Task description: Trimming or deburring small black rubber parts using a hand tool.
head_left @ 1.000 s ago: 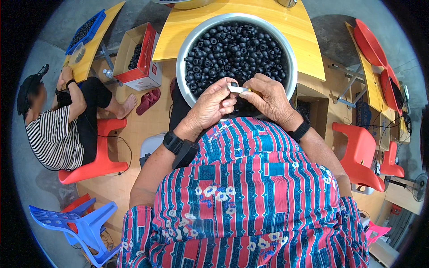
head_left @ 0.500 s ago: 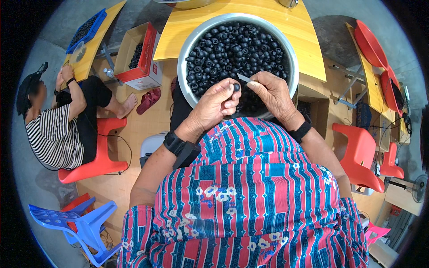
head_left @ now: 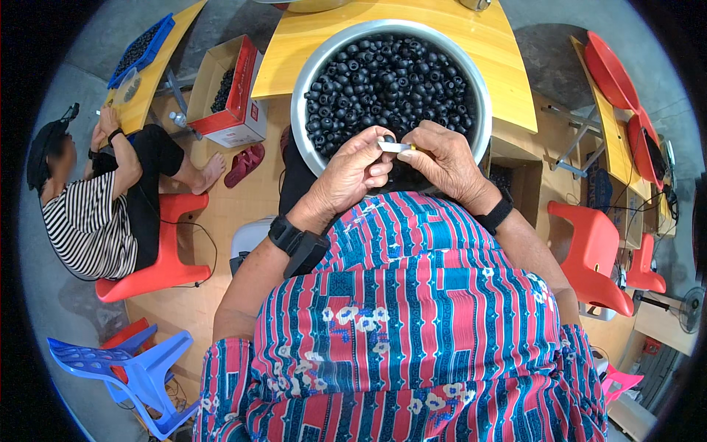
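Note:
A wide metal basin [head_left: 298, 110] holds a heap of small round black pieces [head_left: 390, 85], many with a hole in one end. Over its near side, my left hand [head_left: 346, 173] pinches one small black round piece [head_left: 389, 138] between thumb and finger. My right hand [head_left: 449, 158] grips a small knife [head_left: 392, 147], its short pale blade lying against that piece. Fingers hide most of the knife's handle and much of the piece.
The basin sits at the near edge of a yellow table [head_left: 508, 74]. On the left, a person [head_left: 96, 199] sits on a red chair [head_left: 177, 236] by another table. A red and white carton [head_left: 228, 103] stands between. Red basins [head_left: 611, 70] and red chairs [head_left: 589, 243] are at right.
The knife blade has swung from pointing up and away to lying across the black piece. My right hand has moved slightly left, closer to my left hand.

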The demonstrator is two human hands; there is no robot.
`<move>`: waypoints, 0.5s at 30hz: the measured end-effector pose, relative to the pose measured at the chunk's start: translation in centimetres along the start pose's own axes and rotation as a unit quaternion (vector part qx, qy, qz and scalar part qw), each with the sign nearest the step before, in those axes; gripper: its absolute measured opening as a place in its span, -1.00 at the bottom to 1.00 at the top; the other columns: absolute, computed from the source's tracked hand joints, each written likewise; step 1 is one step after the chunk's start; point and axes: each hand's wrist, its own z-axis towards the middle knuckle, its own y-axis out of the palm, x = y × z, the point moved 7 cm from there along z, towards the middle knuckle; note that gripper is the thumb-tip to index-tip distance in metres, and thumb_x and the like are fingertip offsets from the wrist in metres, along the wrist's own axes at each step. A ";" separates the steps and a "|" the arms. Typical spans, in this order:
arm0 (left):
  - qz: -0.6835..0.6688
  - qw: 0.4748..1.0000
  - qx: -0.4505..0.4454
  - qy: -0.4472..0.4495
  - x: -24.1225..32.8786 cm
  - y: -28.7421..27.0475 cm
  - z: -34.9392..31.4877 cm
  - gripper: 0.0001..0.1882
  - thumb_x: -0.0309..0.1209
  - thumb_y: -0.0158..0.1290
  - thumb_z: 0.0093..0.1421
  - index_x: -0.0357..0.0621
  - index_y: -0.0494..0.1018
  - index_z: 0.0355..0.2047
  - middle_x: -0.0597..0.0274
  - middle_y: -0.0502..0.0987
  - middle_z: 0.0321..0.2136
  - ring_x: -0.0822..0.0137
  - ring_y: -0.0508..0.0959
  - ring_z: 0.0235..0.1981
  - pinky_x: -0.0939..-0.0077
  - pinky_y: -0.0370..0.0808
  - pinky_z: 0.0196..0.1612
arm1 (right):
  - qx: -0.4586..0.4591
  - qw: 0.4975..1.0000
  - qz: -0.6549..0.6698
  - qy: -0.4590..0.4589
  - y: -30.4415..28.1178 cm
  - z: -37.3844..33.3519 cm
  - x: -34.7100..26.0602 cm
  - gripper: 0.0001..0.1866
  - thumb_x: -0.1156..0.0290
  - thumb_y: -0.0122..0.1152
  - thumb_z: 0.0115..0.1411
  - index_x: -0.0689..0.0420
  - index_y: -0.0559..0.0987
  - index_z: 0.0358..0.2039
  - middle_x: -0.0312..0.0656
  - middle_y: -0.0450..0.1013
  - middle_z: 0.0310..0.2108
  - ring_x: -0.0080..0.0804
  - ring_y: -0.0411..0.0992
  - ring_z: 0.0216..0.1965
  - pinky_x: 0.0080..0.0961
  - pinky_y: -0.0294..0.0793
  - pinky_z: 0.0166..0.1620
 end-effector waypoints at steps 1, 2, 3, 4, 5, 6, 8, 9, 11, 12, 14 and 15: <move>0.000 1.000 0.000 0.000 0.0 0.0 0.0 -0.80 -0.36 -0.11 0.36 -0.13 0.30 -0.06 0.37 0.30 -0.39 0.63 0.23 -0.52 0.79 0.21 -0.49 | 0.003 1.000 0.004 -0.003 0.0 0.0 0.0 -0.71 0.15 0.16 0.17 0.15 0.50 -0.42 -0.10 0.36 -0.52 -0.08 0.39 -0.42 -0.24 0.37 -0.37; 0.000 1.000 0.000 0.000 0.0 0.1 0.0 -0.80 -0.36 -0.10 0.36 -0.13 0.30 -0.06 0.36 0.30 -0.39 0.63 0.23 -0.52 0.79 0.21 -0.48 | 0.006 1.000 0.009 -0.006 0.0 0.0 -0.1 -0.71 0.15 0.16 0.17 0.15 0.50 -0.42 -0.10 0.36 -0.52 -0.08 0.39 -0.42 -0.25 0.37 -0.37; 0.000 1.000 0.001 0.000 0.1 0.1 0.0 -0.80 -0.36 -0.10 0.36 -0.13 0.30 -0.06 0.36 0.30 -0.39 0.63 0.23 -0.52 0.79 0.21 -0.48 | 0.006 1.000 0.009 -0.006 0.0 0.0 0.0 -0.71 0.15 0.16 0.17 0.15 0.50 -0.42 -0.10 0.36 -0.52 -0.08 0.39 -0.42 -0.25 0.37 -0.37; 0.000 1.000 0.001 0.000 0.1 0.1 -0.1 -0.80 -0.36 -0.10 0.36 -0.13 0.30 -0.06 0.36 0.30 -0.39 0.63 0.23 -0.52 0.79 0.21 -0.48 | 0.004 1.000 0.006 -0.006 0.0 0.0 0.0 -0.71 0.16 0.16 0.17 0.15 0.51 -0.42 -0.10 0.36 -0.52 -0.08 0.39 -0.42 -0.25 0.37 -0.37; -0.001 1.000 -0.001 0.000 0.1 0.0 -0.1 -0.80 -0.36 -0.10 0.36 -0.14 0.30 -0.06 0.36 0.30 -0.39 0.63 0.23 -0.51 0.79 0.21 -0.48 | 0.003 1.000 0.003 -0.005 0.1 0.0 0.0 -0.71 0.16 0.16 0.18 0.15 0.51 -0.42 -0.10 0.36 -0.52 -0.08 0.39 -0.42 -0.25 0.38 -0.37; -0.001 1.000 -0.003 -0.001 0.0 0.0 0.0 -0.80 -0.36 -0.10 0.36 -0.14 0.30 -0.06 0.36 0.30 -0.39 0.63 0.24 -0.51 0.79 0.21 -0.48 | 0.003 1.000 0.003 -0.005 0.1 0.0 0.1 -0.71 0.16 0.16 0.18 0.15 0.51 -0.42 -0.10 0.36 -0.52 -0.08 0.39 -0.42 -0.25 0.38 -0.37; -0.001 1.000 -0.006 -0.001 0.0 0.0 0.0 -0.80 -0.36 -0.10 0.36 -0.14 0.30 -0.06 0.35 0.30 -0.39 0.63 0.24 -0.51 0.79 0.21 -0.48 | 0.010 1.000 0.010 -0.003 0.0 -0.1 0.1 -0.71 0.16 0.16 0.17 0.16 0.51 -0.42 -0.10 0.37 -0.52 -0.08 0.39 -0.42 -0.26 0.38 -0.37; -0.002 1.000 -0.008 -0.001 0.0 0.0 0.0 -0.80 -0.36 -0.10 0.36 -0.14 0.30 -0.06 0.35 0.30 -0.39 0.63 0.24 -0.51 0.79 0.22 -0.47 | 0.010 1.000 0.010 -0.003 0.0 0.0 0.1 -0.71 0.16 0.16 0.17 0.16 0.51 -0.42 -0.10 0.37 -0.52 -0.08 0.39 -0.42 -0.26 0.38 -0.37; 0.001 1.000 -0.010 0.000 0.0 0.0 0.0 -0.79 -0.36 -0.10 0.36 -0.15 0.30 -0.05 0.35 0.30 -0.39 0.63 0.24 -0.50 0.79 0.22 -0.47 | 0.007 1.000 0.013 0.002 0.0 0.1 0.1 -0.71 0.16 0.17 0.17 0.16 0.51 -0.42 -0.10 0.37 -0.52 -0.08 0.39 -0.42 -0.26 0.38 -0.37; 0.004 1.000 -0.013 0.000 0.0 0.0 0.0 -0.79 -0.36 -0.10 0.36 -0.15 0.30 -0.05 0.35 0.30 -0.39 0.62 0.25 -0.50 0.78 0.22 -0.47 | 0.007 1.000 0.012 0.002 0.0 0.0 0.1 -0.71 0.16 0.17 0.17 0.16 0.51 -0.42 -0.10 0.37 -0.52 -0.08 0.39 -0.42 -0.26 0.38 -0.37; 0.002 1.000 -0.012 0.000 0.0 0.0 0.0 -0.79 -0.36 -0.10 0.36 -0.15 0.29 -0.05 0.34 0.30 -0.39 0.62 0.25 -0.50 0.78 0.22 -0.47 | 0.005 1.000 0.009 0.002 0.0 0.0 0.2 -0.71 0.16 0.17 0.17 0.16 0.51 -0.42 -0.10 0.37 -0.52 -0.08 0.40 -0.42 -0.26 0.38 -0.37; 0.001 1.000 -0.010 0.000 0.0 0.0 0.0 -0.79 -0.36 -0.10 0.36 -0.15 0.29 -0.05 0.34 0.30 -0.39 0.62 0.25 -0.50 0.78 0.22 -0.47 | 0.005 1.000 0.009 0.002 0.0 0.0 0.2 -0.71 0.16 0.17 0.17 0.16 0.51 -0.42 -0.10 0.37 -0.52 -0.08 0.40 -0.42 -0.26 0.38 -0.37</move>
